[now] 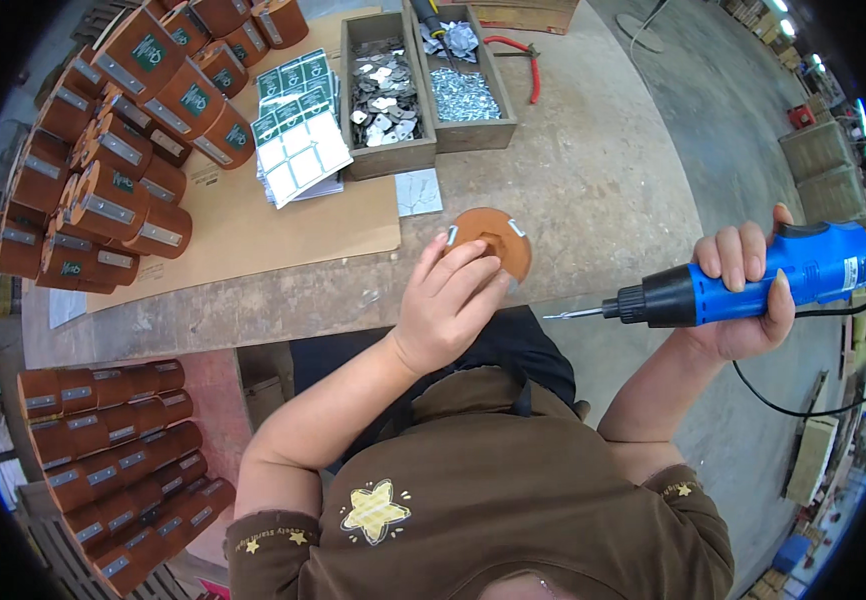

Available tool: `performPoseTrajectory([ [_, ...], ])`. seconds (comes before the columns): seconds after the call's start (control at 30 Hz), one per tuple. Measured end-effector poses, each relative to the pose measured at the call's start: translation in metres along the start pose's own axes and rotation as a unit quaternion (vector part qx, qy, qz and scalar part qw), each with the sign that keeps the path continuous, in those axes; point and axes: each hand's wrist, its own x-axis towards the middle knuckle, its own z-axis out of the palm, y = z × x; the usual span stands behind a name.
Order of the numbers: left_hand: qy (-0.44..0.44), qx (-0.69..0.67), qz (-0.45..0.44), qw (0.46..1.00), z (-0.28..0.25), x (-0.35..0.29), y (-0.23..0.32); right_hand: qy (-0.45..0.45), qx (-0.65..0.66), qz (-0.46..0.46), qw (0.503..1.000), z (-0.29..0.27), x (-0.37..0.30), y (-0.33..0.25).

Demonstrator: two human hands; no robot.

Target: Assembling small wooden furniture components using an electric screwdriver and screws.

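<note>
An orange-brown round piece (493,226) is set at the front edge of the workbench (603,150). It is covered by the spread fingers of the left hand (456,300) (whether it is pinched from below cannot be told). By its look, it should be judged stiff and fairly light, best held by the rim. A blue electric screwdriver (808,262) is wrapped firmly by the right hand (743,280), well apart.

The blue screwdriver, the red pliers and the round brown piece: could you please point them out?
Blue screwdriver (721,306): head view, on its casing.
Red pliers (535,77): head view, on one handle.
Round brown piece (516,254): head view, bare right side.
</note>
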Motion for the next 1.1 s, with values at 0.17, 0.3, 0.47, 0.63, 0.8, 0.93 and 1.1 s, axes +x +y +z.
performPoseTrajectory([
  [0.17, 0.018, -0.056, -0.101, 0.993, -0.003, -0.004, 0.009, 0.003, -0.027, 0.002, 1.0, 0.006, -0.001, 0.003],
  [0.3, 0.028, -0.069, -0.13, 0.989, -0.003, -0.002, 0.013, 0.015, -0.037, -0.001, 0.999, 0.012, -0.001, 0.008],
  [0.47, 0.041, -0.087, -0.183, 0.978, -0.007, 0.001, 0.021, 0.017, -0.032, -0.002, 0.999, 0.014, -0.001, 0.007],
  [0.63, 0.027, -0.086, -0.22, 0.971, -0.009, 0.007, 0.021, 0.008, -0.031, 0.004, 0.999, 0.012, 0.0, 0.009],
  [0.8, -0.006, -0.109, -0.203, 0.973, -0.01, -0.001, 0.018, 0.004, -0.016, 0.013, 1.0, 0.013, 0.0, 0.014],
  [0.93, -0.013, -0.135, -0.231, 0.964, -0.015, 0.0, 0.019, 0.007, -0.017, 0.018, 1.0, 0.016, 0.0, 0.017],
  [1.1, -0.01, -0.149, -0.236, 0.96, -0.013, -0.005, 0.016, 0.012, -0.034, 0.02, 0.999, 0.025, 0.002, 0.025],
])
